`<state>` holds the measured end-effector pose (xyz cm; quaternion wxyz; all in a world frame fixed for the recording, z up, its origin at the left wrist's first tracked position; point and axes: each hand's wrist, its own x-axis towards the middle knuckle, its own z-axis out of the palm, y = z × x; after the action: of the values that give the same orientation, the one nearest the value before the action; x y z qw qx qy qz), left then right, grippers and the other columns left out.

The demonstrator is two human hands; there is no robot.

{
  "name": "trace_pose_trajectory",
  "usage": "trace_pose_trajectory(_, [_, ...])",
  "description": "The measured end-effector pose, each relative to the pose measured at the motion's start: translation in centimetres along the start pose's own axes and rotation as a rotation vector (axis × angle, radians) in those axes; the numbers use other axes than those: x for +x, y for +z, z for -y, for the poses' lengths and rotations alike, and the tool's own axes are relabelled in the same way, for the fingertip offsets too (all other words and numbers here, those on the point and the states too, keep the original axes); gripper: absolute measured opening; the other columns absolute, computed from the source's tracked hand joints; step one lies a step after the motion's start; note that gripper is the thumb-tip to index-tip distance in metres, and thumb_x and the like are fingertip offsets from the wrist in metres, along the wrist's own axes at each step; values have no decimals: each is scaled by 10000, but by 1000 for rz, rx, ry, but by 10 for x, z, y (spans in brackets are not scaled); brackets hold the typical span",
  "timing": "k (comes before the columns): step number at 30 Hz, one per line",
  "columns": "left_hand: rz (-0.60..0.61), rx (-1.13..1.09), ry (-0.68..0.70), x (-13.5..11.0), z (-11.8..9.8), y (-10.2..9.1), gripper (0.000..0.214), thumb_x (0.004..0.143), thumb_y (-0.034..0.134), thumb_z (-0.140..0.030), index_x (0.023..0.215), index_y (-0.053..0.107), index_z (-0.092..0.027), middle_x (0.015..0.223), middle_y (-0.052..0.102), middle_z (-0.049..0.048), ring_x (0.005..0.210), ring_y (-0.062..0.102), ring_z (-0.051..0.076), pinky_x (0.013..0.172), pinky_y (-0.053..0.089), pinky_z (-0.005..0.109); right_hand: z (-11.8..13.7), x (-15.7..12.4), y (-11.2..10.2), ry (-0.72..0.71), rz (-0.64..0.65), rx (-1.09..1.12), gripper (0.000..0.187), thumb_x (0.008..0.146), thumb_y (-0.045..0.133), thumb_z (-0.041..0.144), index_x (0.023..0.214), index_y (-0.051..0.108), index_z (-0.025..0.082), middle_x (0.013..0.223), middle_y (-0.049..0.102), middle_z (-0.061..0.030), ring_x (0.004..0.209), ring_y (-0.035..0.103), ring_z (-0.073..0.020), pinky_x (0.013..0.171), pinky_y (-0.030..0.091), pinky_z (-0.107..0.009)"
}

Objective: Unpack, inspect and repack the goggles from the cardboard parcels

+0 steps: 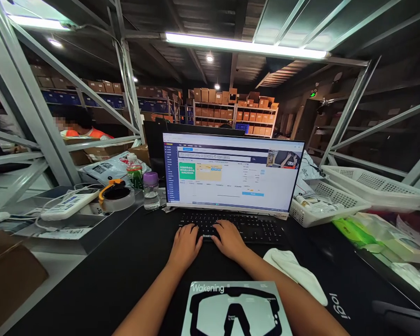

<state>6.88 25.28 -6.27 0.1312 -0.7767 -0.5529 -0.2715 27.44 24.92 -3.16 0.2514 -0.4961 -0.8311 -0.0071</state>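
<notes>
Both hands rest on a black keyboard point(259, 228) in front of a lit monitor point(231, 175). My left hand point(186, 242) lies over the keyboard's left part, fingers stretched out, with the thumb by the front edge. Over the middle keys is my right hand point(228, 238), its fingers spread and nothing held. Nearer to me, between my forearms, sits a white box point(210, 303) printed with "Wakening" and a picture of goggles. A white cloth point(296, 273), perhaps a glove, lies beside my right forearm.
A grey tray point(101, 228) at left holds a tape roll point(117, 198) and a white power strip point(70, 204). A purple-capped bottle point(151, 191) stands left of the monitor. White baskets point(331, 205) and green packages point(357, 231) are at right. A person point(80, 123) is behind, left.
</notes>
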Motion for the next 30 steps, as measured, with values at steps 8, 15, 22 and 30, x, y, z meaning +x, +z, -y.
trace_pose_trajectory(8, [-5,18,7,0,-1,-2,284,939,635,-307,1180,624,-156,1223,638,93,1171,599,261,1030,475,525,0,-1,-5,-25,5,13,273,967,579,252,1207,697,200,1268,654,-97,1181,580,-235,1050,453,-376])
trace_pose_trajectory(15, [-2,42,8,0,-1,-1,290,936,639,-301,1188,619,-158,1234,632,94,1173,597,261,1026,481,522,6,6,-3,-67,18,11,289,986,566,341,1208,718,234,1424,574,-85,1401,403,-283,1204,262,-456])
trace_pose_trajectory(22, [-2,25,2,-1,-1,0,296,940,631,-314,1193,618,-160,1240,630,96,1179,592,263,1035,469,525,4,12,-7,7,-12,9,460,1005,492,281,1438,506,125,1253,677,-119,1302,497,-249,1167,335,-417])
trace_pose_trajectory(30, [-2,28,11,0,0,0,291,941,630,-317,1185,622,-159,1227,636,97,1169,597,260,1028,475,517,5,11,-3,-7,-43,-42,265,981,536,329,1144,728,244,1311,604,-99,1329,449,-271,1224,205,-491])
